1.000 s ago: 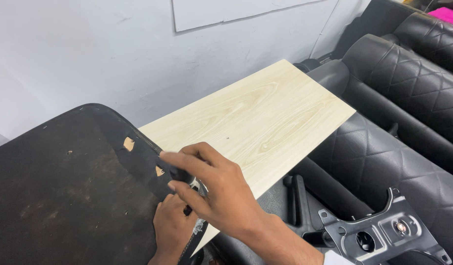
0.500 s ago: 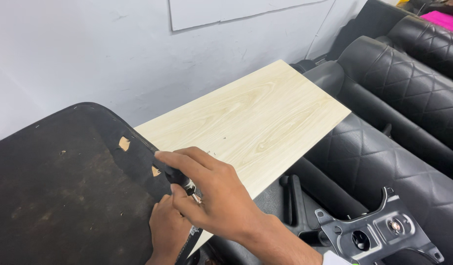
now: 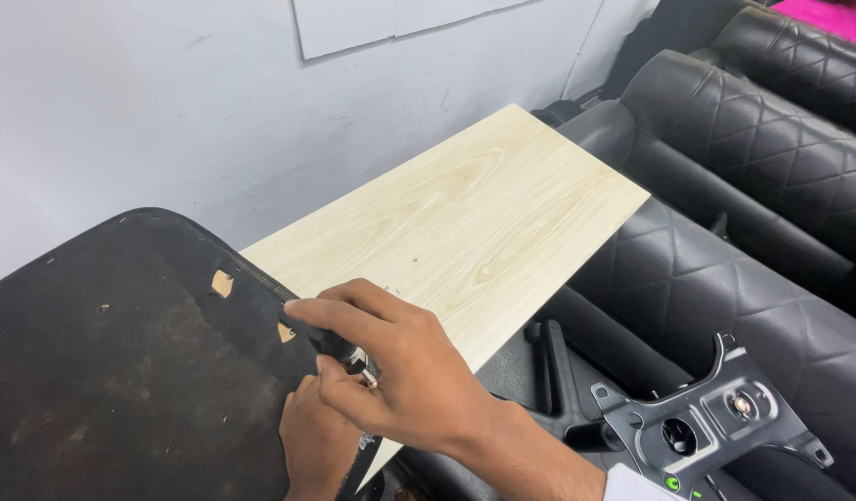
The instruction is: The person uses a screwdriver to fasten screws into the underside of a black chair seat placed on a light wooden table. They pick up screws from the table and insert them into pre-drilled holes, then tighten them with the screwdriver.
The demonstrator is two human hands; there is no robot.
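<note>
My right hand (image 3: 405, 380) is closed around a small dark tool with a metal tip (image 3: 349, 357), pressed at the edge of a black fabric-covered seat board (image 3: 122, 371). My left hand (image 3: 316, 441) lies under the right one, gripping the board's edge. The board has small tears showing pale wood (image 3: 223, 283). Behind the hands lies a light wood-grain panel (image 3: 474, 213).
Black quilted chair cushions (image 3: 725, 186) are stacked to the right. A black metal chair mechanism plate (image 3: 711, 427) lies at lower right, with a black armrest part (image 3: 548, 362) beside it. A white wall (image 3: 168, 111) stands behind.
The view has shifted slightly; both hands stay at the board's edge, with the right hand's tool moved a little along it.
</note>
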